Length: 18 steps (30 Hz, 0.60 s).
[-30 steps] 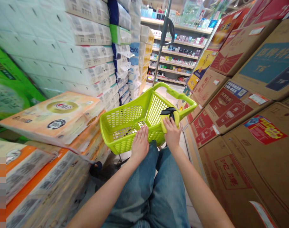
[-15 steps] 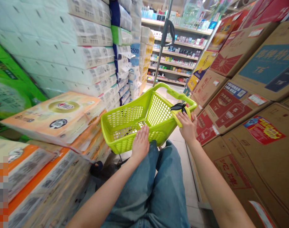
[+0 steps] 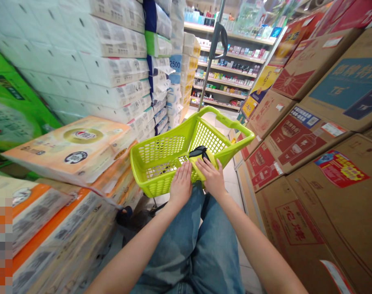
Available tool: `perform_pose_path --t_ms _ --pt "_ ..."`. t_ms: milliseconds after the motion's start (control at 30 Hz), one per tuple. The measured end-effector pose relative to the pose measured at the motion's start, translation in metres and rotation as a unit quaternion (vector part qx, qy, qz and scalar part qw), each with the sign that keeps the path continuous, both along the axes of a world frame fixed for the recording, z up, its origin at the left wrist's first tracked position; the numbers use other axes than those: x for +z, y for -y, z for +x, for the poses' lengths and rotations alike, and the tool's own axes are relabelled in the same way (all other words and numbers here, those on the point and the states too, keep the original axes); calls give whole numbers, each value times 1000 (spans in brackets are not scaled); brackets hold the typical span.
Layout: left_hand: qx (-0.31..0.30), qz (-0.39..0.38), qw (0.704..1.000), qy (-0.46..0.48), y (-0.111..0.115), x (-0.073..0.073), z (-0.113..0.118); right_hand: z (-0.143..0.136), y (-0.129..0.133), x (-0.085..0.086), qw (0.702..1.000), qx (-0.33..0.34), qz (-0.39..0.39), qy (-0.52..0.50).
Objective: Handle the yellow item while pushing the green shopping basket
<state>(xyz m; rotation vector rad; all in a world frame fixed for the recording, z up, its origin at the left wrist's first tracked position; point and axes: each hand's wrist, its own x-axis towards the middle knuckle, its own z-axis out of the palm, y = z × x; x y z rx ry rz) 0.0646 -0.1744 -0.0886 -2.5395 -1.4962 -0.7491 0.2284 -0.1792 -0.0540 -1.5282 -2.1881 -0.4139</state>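
Observation:
A lime green basket [image 3: 158, 153] with perforated walls stands in front of my knees, its raised handle at the far right. My left hand [image 3: 181, 183] lies flat against the basket's near rim, fingers together and stretched out, holding nothing. Just to its right, my right hand [image 3: 213, 175] is on a yellow cloth-like item [image 3: 199, 167] with a black part [image 3: 200, 152] on top, at the near rim. The fingers of that hand rest over the item, with the thumb raised on the right side.
Stacked tissue packs [image 3: 118, 73] rise on the left, with an orange pack [image 3: 72, 143] lower down. Cardboard boxes [image 3: 326, 179] line the right side. A metal pole [image 3: 209, 65] stands before shelves of small goods [image 3: 229, 75] at the back.
My right hand has moved left along the basket's near rim with the yellow and black item, from near the handle to beside my left hand. My left hand has stayed in place.

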Motion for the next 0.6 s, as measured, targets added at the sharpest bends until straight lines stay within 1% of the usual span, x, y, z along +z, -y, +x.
perform_pose_path --t_ms 67,167,233,267,333,400,467,533,600 --pt "-1 1 1000 -3 0 1 0 35 -6 15 1000 0 1 30" --pt "-2 4 1000 -9 0 1 0 88 -17 37 997 -71 34 26" --pt "-1 5 1000 -13 0 1 0 109 -23 44 991 -125 56 4" --pt "-1 5 1000 -13 0 0 1 112 -25 45 987 -149 63 -8" --pt "0 6 1000 -13 -1 -1 1 103 -26 41 979 -188 69 -29" --pt "2 7 1000 -9 -1 -1 1 76 -24 29 978 -194 61 -40" --pt "4 8 1000 -8 -1 -2 2 42 -19 15 985 -159 43 -46" --pt "5 6 1000 -12 0 -1 2 9 -12 1 993 -106 22 -50" --pt "4 4 1000 -16 0 0 1 -13 -6 -8 996 -68 11 -53"
